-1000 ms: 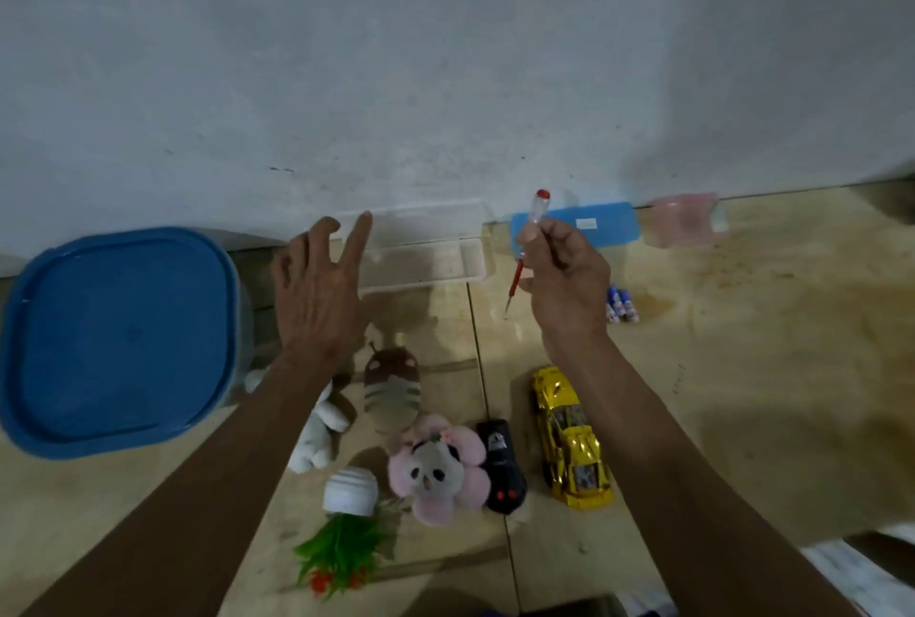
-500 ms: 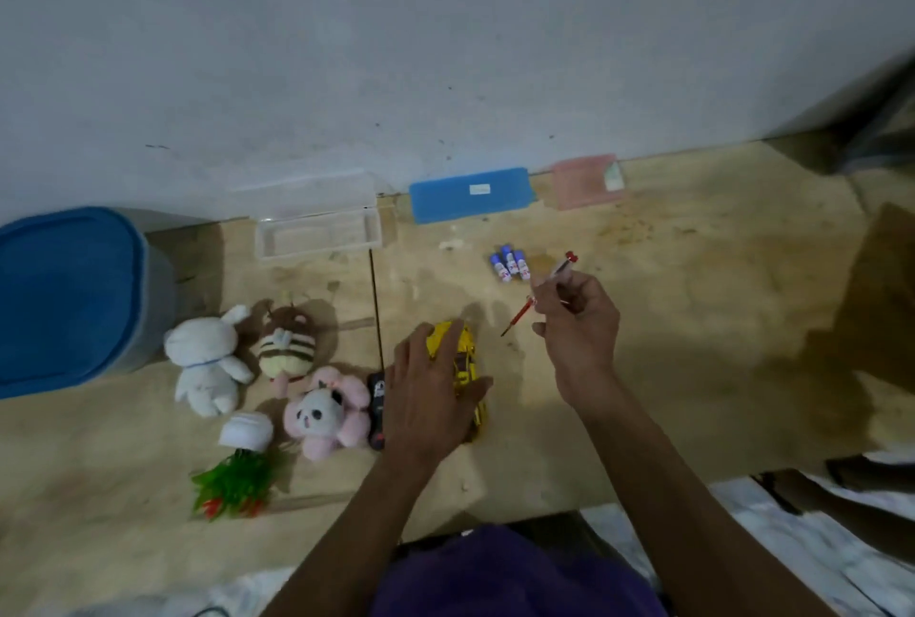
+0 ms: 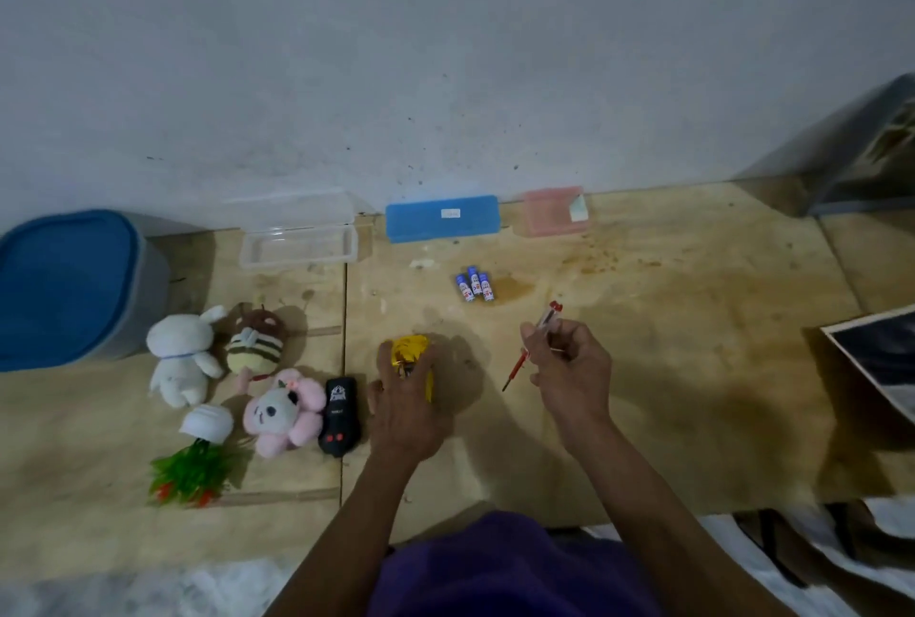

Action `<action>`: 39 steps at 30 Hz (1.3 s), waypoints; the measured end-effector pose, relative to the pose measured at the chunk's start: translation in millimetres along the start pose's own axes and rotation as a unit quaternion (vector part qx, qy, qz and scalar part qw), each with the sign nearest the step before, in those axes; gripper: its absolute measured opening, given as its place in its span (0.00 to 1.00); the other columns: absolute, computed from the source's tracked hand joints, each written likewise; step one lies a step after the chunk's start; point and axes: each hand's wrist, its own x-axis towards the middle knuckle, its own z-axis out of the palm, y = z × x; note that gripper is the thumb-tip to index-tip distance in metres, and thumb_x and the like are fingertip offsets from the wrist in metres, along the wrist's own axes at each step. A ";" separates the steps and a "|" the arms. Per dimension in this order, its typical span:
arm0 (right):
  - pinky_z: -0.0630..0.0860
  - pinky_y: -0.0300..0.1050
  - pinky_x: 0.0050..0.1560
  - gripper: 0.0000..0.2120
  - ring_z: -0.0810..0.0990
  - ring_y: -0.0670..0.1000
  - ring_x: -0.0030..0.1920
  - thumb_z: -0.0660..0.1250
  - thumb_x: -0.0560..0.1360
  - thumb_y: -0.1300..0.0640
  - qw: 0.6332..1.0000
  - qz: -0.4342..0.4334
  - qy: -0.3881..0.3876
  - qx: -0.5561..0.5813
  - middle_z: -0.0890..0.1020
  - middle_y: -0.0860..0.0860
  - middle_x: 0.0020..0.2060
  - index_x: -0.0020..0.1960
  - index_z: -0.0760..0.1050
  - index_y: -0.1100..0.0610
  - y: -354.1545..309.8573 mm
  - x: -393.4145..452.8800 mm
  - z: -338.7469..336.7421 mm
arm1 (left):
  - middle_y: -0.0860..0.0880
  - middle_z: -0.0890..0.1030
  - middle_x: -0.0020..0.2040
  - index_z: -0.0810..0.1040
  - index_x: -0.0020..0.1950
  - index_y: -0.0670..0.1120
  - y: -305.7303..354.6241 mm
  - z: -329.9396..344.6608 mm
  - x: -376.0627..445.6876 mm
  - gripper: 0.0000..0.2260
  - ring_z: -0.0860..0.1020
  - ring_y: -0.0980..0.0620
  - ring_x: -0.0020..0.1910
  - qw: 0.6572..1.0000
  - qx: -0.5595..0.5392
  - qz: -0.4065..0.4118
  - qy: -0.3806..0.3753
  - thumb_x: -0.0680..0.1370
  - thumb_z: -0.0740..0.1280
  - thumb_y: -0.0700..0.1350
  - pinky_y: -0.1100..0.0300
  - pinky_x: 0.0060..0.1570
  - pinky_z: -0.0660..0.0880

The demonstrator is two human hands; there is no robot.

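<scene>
My left hand [image 3: 403, 406] lies over a yellow toy car [image 3: 411, 350] on the wooden table [image 3: 668, 369], fingers curled round its body; only the car's front end shows past the fingers. My right hand [image 3: 572, 369] pinches a small red screwdriver [image 3: 515, 366] with a clear handle, tip pointing down-left above the table, to the right of the car. Three small blue-and-white batteries [image 3: 474, 284] lie side by side farther back. A black remote control [image 3: 339, 416] lies just left of my left hand.
Left of the remote are a pink plush [image 3: 282, 411], a striped bee plush [image 3: 255, 344], a white rabbit plush [image 3: 180, 359] and a tipped toy plant [image 3: 195, 460]. Along the wall stand a blue-lidded bin [image 3: 64, 285], a clear open box [image 3: 299, 240], a blue case [image 3: 442, 218] and a pink box [image 3: 552, 211].
My left hand came down from near the clear box onto the yellow car and closed round it. My right hand carried the screwdriver down and right. The view shifted right.
</scene>
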 end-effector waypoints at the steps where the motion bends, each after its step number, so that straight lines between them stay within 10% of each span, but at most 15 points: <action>1: 0.81 0.63 0.49 0.07 0.81 0.49 0.41 0.77 0.73 0.52 1.000 -0.002 -0.007 0.002 0.84 0.53 0.39 0.43 0.78 0.51 -3.8 -1.1 -1.0 | 0.41 0.48 0.79 0.64 0.77 0.60 1.3 -6.0 -3.3 0.40 0.57 0.37 0.77 0.999 -0.050 0.001 0.009 0.68 0.75 0.49 0.46 0.71 0.66; 4: 0.81 0.63 0.51 0.06 0.81 0.48 0.41 0.76 0.74 0.55 0.999 -0.016 -0.031 0.016 0.84 0.53 0.40 0.45 0.79 0.53 -22.6 -8.1 -0.5 | 0.45 0.54 0.77 0.70 0.72 0.63 8.1 -26.2 -18.6 0.32 0.61 0.46 0.75 0.977 -0.207 -0.021 0.036 0.70 0.74 0.46 0.60 0.65 0.66; 9: 0.81 0.61 0.47 0.06 0.82 0.53 0.43 0.75 0.74 0.55 0.993 -0.103 -0.065 0.007 0.85 0.52 0.42 0.47 0.79 0.53 -68.6 -24.5 9.7 | 0.52 0.66 0.66 0.71 0.64 0.70 32.1 -65.3 -45.9 0.28 0.73 0.56 0.59 0.926 -0.375 -0.006 0.042 0.69 0.77 0.51 0.56 0.56 0.75; 15: 0.79 0.37 0.41 0.07 0.81 0.44 0.42 0.74 0.75 0.54 0.965 -0.243 -0.095 -0.027 0.84 0.46 0.41 0.50 0.79 0.54 -124.3 -47.0 21.9 | 0.55 0.77 0.59 0.72 0.65 0.68 52.5 -94.7 -55.5 0.33 0.78 0.46 0.56 0.853 -0.520 0.045 0.030 0.74 0.70 0.32 0.45 0.49 0.83; 26: 0.79 0.39 0.38 0.08 0.81 0.46 0.43 0.74 0.75 0.54 0.950 -0.290 -0.111 -0.031 0.84 0.47 0.43 0.52 0.79 0.54 -148.0 -67.3 21.9 | 0.48 0.79 0.66 0.78 0.66 0.59 59.0 -114.1 -61.5 0.26 0.78 0.36 0.62 0.768 -0.639 0.022 -0.021 0.81 0.56 0.31 0.42 0.56 0.81; 34: 0.83 0.45 0.46 0.22 0.85 0.50 0.48 0.71 0.78 0.58 0.928 -0.359 -0.103 0.006 0.84 0.47 0.46 0.69 0.70 0.48 -160.0 -79.2 8.7 | 0.63 0.79 0.63 0.69 0.74 0.57 67.6 -121.6 -71.3 0.26 0.81 0.59 0.59 0.835 -0.533 0.131 0.037 0.81 0.66 0.35 0.57 0.51 0.82; 39: 0.84 0.54 0.49 0.26 0.86 0.52 0.49 0.69 0.79 0.62 0.904 -0.409 -0.122 0.020 0.84 0.50 0.47 0.73 0.65 0.47 -167.3 -89.1 4.2 | 0.63 0.70 0.72 0.63 0.78 0.58 72.2 -136.6 -77.5 0.30 0.73 0.59 0.69 0.880 -0.427 0.189 0.081 0.81 0.67 0.37 0.49 0.66 0.76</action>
